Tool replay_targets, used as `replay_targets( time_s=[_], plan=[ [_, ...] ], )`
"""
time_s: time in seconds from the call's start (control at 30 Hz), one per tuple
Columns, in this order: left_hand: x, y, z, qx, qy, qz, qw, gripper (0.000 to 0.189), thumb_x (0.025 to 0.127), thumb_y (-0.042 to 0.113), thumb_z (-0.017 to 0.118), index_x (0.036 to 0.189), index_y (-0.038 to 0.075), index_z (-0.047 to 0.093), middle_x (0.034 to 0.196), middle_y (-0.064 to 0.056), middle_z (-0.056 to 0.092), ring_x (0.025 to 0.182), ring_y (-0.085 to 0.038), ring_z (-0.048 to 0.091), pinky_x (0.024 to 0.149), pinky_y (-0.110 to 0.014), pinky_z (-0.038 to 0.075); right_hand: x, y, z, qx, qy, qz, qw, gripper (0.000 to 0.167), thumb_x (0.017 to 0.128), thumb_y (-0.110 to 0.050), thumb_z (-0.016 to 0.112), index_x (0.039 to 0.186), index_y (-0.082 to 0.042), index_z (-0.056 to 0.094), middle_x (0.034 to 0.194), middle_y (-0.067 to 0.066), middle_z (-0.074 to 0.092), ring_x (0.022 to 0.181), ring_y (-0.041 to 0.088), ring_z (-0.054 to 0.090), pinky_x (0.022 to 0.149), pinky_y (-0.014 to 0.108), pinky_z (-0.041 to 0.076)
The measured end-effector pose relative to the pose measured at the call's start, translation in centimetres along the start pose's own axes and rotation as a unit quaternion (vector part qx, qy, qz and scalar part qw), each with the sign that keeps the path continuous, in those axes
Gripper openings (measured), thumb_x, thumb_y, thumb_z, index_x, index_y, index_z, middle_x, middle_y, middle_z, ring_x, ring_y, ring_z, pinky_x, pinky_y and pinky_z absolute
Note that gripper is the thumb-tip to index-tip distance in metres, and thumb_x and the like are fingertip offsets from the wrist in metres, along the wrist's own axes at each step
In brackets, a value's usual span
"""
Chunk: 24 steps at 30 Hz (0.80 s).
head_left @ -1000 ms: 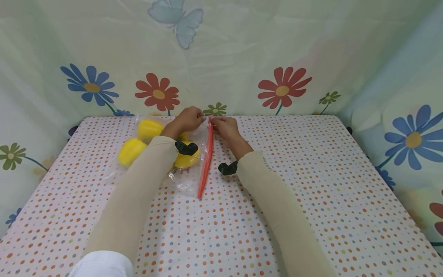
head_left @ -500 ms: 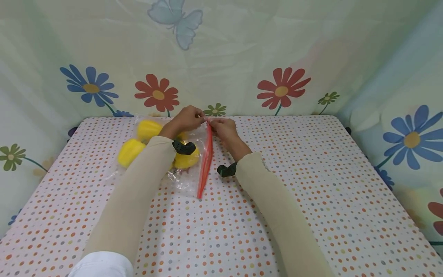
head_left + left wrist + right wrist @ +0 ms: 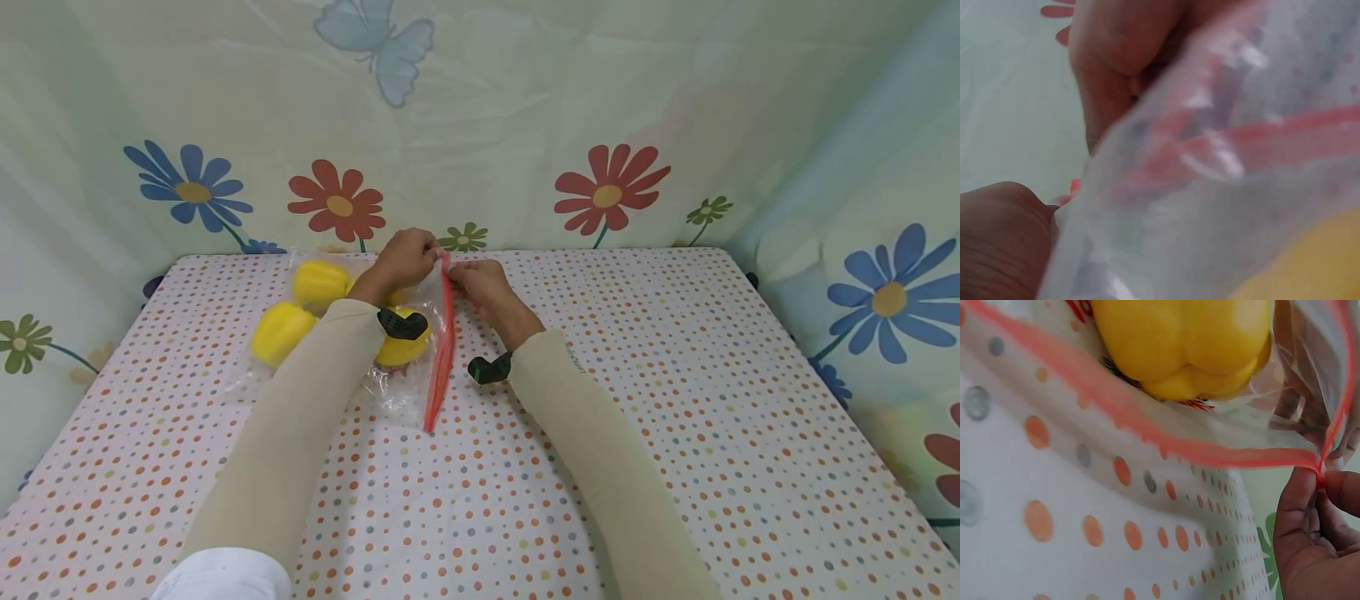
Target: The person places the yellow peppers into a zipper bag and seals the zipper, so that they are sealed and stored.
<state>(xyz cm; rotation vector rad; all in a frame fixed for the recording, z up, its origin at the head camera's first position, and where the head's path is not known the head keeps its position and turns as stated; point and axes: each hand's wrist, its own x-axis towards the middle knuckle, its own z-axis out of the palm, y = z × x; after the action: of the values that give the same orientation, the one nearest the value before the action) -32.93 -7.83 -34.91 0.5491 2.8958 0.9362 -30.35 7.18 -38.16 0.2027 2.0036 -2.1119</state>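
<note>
A clear zip bag (image 3: 397, 400) with a red zip strip (image 3: 442, 358) lies on the table, several yellow bell peppers (image 3: 283, 332) inside it. My left hand (image 3: 405, 260) reaches across the bag and pinches its far corner beside the strip. At that same end, thumb and finger of my right hand (image 3: 489, 292) pinch the red strip, seen close up in the right wrist view. There the two red edges stand apart and meet at the pinch, with a pepper (image 3: 1185, 344) behind the clear film. In the left wrist view blurred film (image 3: 1166, 237) covers much of the scene.
The table (image 3: 712, 433) has a dotted cloth. A flowered backdrop (image 3: 495, 108) rises right behind its far edge, close to both hands. Black wrist devices (image 3: 491, 368) sit on both sleeves.
My right fingers have shifted slightly down and left along the strip's far end. The strip's far tip now shows above them. The peppers stay in place within the bag.
</note>
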Motion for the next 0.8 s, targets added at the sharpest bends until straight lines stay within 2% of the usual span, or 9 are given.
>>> replay_targets(
  time_s=[0.13,0.5,0.8],
  plan=[
    [0.0,-0.2,-0.2,0.006,0.017,-0.014,0.9997,0.024,0.102,0.015,0.049,0.107,-0.001,0.066,0.093,-0.013,0.061,0.081,-0.025,0.051,0.071,-0.034,0.044,-0.3,0.1,0.1,-0.021,-0.025,0.003,0.9995,0.027,0.098,-0.009,0.057,0.116,0.010,0.064,0.099,0.011,0.062,0.076,0.015,0.059,0.092,0.041,0.048],
    [0.1,0.3,-0.1,0.010,0.012,-0.046,0.9988,0.027,0.104,0.021,0.047,0.110,0.002,0.065,0.095,-0.010,0.061,0.083,-0.025,0.053,0.073,-0.036,0.045,-2.6,0.9,-0.9,-0.068,-0.064,0.026,0.9953,0.024,0.098,-0.010,0.057,0.110,0.010,0.064,0.096,0.012,0.063,0.079,0.016,0.060,0.086,0.037,0.051],
    [0.1,0.4,-0.2,0.010,0.022,-0.064,0.9977,0.031,0.104,0.023,0.046,0.116,0.001,0.064,0.096,-0.009,0.061,0.083,-0.024,0.053,0.073,-0.035,0.046,-4.7,1.9,-1.4,-0.071,-0.094,0.052,0.9917,0.024,0.098,-0.011,0.058,0.110,0.009,0.064,0.091,0.013,0.065,0.074,0.017,0.063,0.078,0.033,0.055]
  ],
)
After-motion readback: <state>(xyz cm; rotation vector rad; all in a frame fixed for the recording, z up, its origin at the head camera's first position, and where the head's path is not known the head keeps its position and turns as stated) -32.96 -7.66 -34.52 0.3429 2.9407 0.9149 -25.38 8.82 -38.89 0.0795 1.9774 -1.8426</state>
